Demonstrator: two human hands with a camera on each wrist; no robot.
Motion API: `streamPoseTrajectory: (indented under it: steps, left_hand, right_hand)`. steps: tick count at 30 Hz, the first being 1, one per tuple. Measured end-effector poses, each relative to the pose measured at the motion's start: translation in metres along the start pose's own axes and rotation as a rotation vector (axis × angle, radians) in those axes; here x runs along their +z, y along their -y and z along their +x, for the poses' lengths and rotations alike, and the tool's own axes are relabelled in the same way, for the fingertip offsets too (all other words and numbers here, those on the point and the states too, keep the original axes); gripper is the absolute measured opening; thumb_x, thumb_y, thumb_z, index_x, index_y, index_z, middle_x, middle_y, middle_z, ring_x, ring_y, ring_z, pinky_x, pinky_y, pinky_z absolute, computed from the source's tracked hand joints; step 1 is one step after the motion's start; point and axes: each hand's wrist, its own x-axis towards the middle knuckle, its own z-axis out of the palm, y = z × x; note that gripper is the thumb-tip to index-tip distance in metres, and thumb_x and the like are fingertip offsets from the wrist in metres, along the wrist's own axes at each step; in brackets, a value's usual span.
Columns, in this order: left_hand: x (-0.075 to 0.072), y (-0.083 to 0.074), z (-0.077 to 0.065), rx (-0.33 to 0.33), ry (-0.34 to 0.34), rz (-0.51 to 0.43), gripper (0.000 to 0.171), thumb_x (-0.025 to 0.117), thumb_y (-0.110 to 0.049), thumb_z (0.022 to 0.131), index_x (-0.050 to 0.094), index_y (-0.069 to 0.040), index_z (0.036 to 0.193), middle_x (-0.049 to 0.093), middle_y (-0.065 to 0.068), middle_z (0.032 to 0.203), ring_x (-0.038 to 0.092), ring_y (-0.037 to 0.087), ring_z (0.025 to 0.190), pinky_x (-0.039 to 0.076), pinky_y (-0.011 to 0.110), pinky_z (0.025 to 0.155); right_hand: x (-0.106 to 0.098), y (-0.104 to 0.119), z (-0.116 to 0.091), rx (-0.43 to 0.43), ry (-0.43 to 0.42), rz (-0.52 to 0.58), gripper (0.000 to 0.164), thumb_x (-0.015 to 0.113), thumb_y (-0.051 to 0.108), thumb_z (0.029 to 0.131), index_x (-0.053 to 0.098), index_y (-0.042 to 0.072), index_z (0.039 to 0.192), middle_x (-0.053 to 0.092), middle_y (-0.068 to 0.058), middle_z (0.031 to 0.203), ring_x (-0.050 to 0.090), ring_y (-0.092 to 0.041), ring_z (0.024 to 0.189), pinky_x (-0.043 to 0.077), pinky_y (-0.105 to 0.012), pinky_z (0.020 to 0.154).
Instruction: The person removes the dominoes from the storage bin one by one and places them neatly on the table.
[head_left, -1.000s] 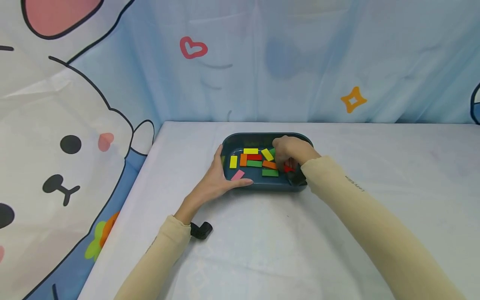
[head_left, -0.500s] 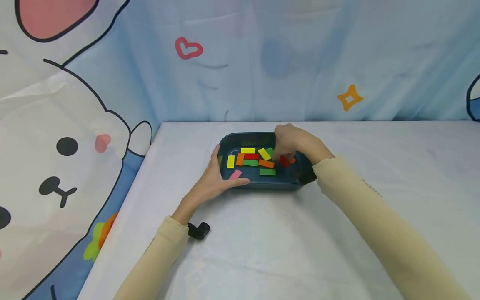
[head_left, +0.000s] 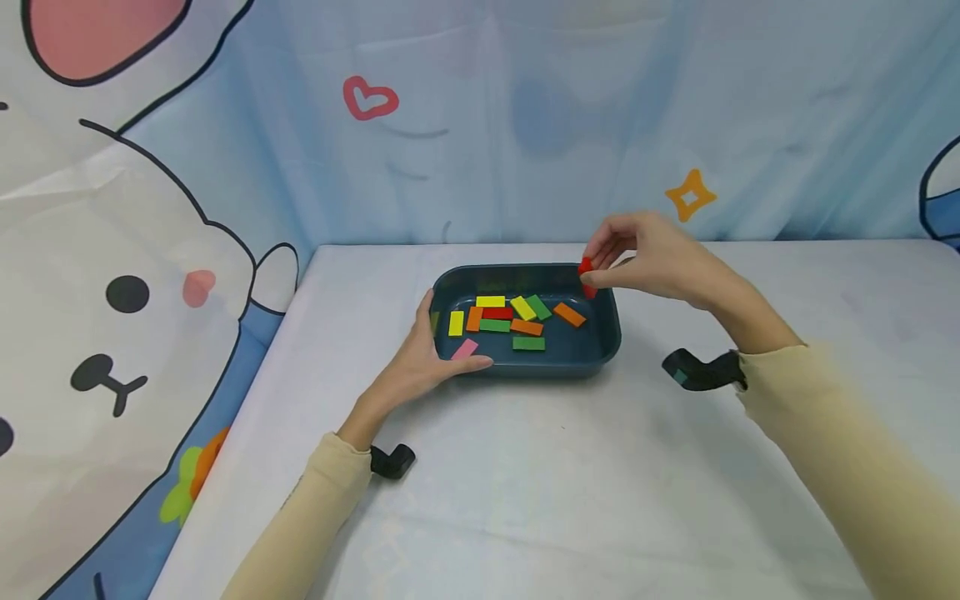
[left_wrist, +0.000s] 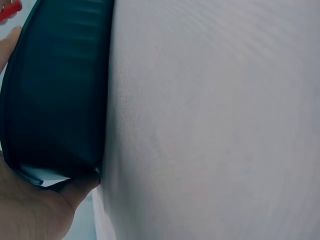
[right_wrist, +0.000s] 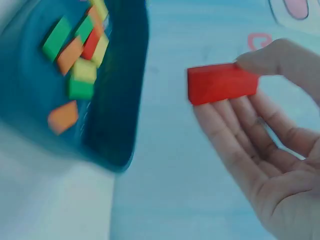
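Note:
A dark teal tray [head_left: 600,350] stands on the table with several coloured blocks lying flat in it. My left hand [head_left: 420,362] grips the tray's left end, thumb along the front rim and fingers round the side. Above the tray's back right corner, my right hand [head_left: 660,258] pinches a red block [right_wrist: 220,84] between thumb and fingertips. In the head view that block overlaps the far rim. Inside the tray, an orange block [head_left: 569,314] lies nearest the right end, beside a green block [head_left: 538,307] and a yellow block [head_left: 522,308].
A white cloth covers the table [head_left: 525,483], and a blue patterned curtain [head_left: 525,125] hangs behind its far edge. Black wrist mounts [head_left: 701,371] stick out from both sleeves. A pink block [head_left: 465,348] lies by the left thumb.
My right hand has lifted out of the tray, up and to the right, bringing the red block with it. An orange block is uncovered. The left hand stays on the tray.

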Motion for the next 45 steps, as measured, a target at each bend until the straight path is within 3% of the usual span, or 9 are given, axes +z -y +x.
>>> streamPoseTrajectory:
  steps: [12, 23, 31, 38, 45]
  left_hand:
    - [0.001, -0.002, -0.002, -0.016, 0.016, 0.012, 0.133, 0.078, -0.069, 0.065, -0.012, -0.033, 0.155, 0.006, 0.005, 0.166, 0.017, 0.029, 0.15, 0.025, 0.06, 0.116]
    - [0.001, -0.002, -0.001, 0.0, 0.015, -0.005, 0.132, 0.079, -0.066, 0.066, -0.012, -0.032, 0.155, 0.006, 0.005, 0.166, 0.017, 0.028, 0.15, 0.025, 0.06, 0.116]
    - [0.002, 0.0, 0.0, 0.003, 0.012, -0.014, 0.132, 0.079, -0.065, 0.066, -0.012, -0.033, 0.155, 0.007, 0.005, 0.165, 0.018, 0.028, 0.15, 0.026, 0.059, 0.116]
    - [0.002, -0.001, 0.0, -0.001, 0.007, -0.01, 0.132, 0.079, -0.066, 0.065, -0.012, -0.034, 0.155, 0.009, 0.004, 0.165, 0.02, 0.027, 0.15, 0.026, 0.059, 0.116]
    - [0.001, 0.0, 0.0, -0.002, 0.005, -0.008, 0.131, 0.079, -0.066, 0.065, -0.012, -0.035, 0.155, 0.01, 0.004, 0.165, 0.021, 0.027, 0.149, 0.026, 0.059, 0.115]
  right_hand:
    - [-0.011, -0.076, -0.029, -0.025, -0.081, 0.142, 0.022, 0.076, 0.014, 0.085, 0.066, 0.007, 0.103, 0.068, 0.001, 0.094, 0.064, -0.012, 0.087, 0.054, -0.025, 0.07]
    - [-0.005, -0.127, -0.029, 0.048, -0.086, 0.166, 0.026, 0.076, 0.013, 0.085, 0.066, 0.005, 0.108, 0.068, 0.004, 0.093, 0.063, -0.008, 0.089, 0.051, -0.021, 0.072]
    - [0.004, -0.141, -0.025, 0.059, -0.072, 0.163, 0.024, 0.074, 0.013, 0.087, 0.066, 0.004, 0.107, 0.067, 0.001, 0.095, 0.062, -0.008, 0.091, 0.049, -0.02, 0.075]
    - [0.009, -0.148, -0.022, 0.068, -0.012, 0.17, 0.026, 0.074, 0.015, 0.087, 0.064, 0.004, 0.108, 0.066, -0.003, 0.097, 0.062, -0.011, 0.093, 0.047, -0.024, 0.078]
    - [0.011, -0.155, -0.017, 0.099, -0.028, 0.143, 0.028, 0.074, 0.018, 0.087, 0.064, 0.005, 0.11, 0.066, -0.001, 0.097, 0.06, -0.009, 0.094, 0.047, -0.023, 0.078]
